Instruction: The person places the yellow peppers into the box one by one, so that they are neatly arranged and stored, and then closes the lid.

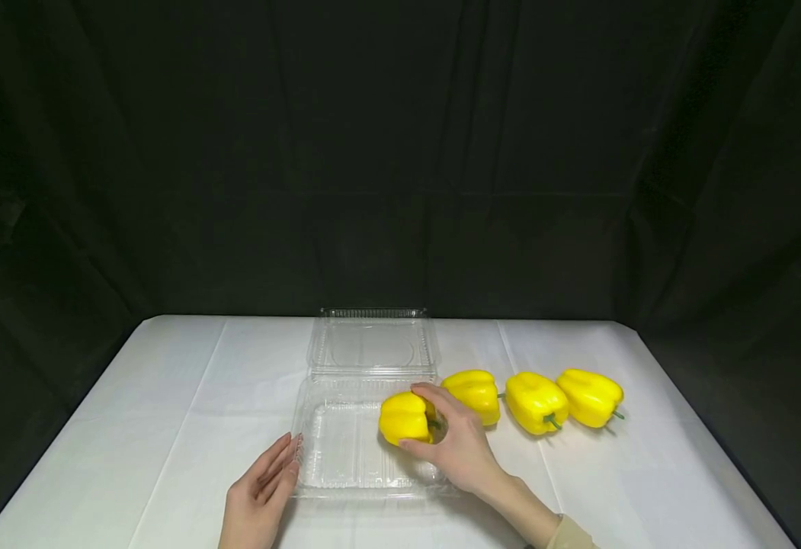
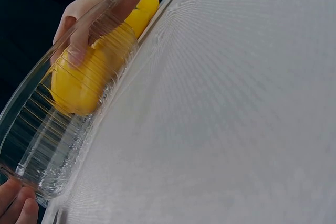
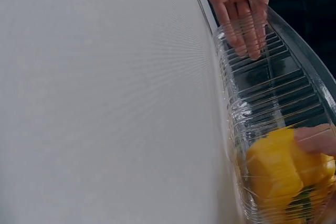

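Observation:
A clear plastic clamshell container [image 1: 338, 456] lies with its lid [image 1: 373, 347] folded back away from me. In its right half is a yellow bell pepper [image 1: 400, 418], lying on its side with the green stem toward the right. My right hand [image 1: 467, 456] grips this pepper, thumb on the near side and fingers over the far side. At the container's left wall, my left hand [image 1: 263, 484] touches the plastic with fairly straight fingers. The right wrist view shows those fingers [image 3: 244, 27] through the ribbed wall.
To the right of the container, three more yellow bell peppers lie in a row: one close behind my right hand [image 1: 474, 393], one in the middle [image 1: 536, 400] and one farthest right [image 1: 588, 396]. A white cloth [image 1: 187, 412] covers the table, with dark curtains [image 1: 386, 152] around it.

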Demonstrator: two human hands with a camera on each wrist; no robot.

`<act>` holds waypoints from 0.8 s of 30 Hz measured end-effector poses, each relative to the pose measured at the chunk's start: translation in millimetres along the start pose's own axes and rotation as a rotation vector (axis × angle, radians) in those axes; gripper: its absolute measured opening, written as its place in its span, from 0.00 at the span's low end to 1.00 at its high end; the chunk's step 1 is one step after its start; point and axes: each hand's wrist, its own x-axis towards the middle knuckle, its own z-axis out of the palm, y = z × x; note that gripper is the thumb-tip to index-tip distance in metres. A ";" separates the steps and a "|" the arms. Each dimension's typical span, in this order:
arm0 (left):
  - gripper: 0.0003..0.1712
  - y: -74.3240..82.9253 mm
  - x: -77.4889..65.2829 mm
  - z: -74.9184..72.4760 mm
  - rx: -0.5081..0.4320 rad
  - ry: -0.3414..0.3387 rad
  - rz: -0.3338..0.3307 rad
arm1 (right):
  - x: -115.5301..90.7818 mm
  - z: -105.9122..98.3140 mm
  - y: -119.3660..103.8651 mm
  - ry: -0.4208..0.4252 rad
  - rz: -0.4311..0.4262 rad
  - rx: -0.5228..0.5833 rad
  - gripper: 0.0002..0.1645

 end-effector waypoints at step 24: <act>0.23 3.1 -2.2 -0.9 0.001 -0.003 0.012 | 0.7 0.1 -3.0 -0.046 -0.016 -0.035 0.47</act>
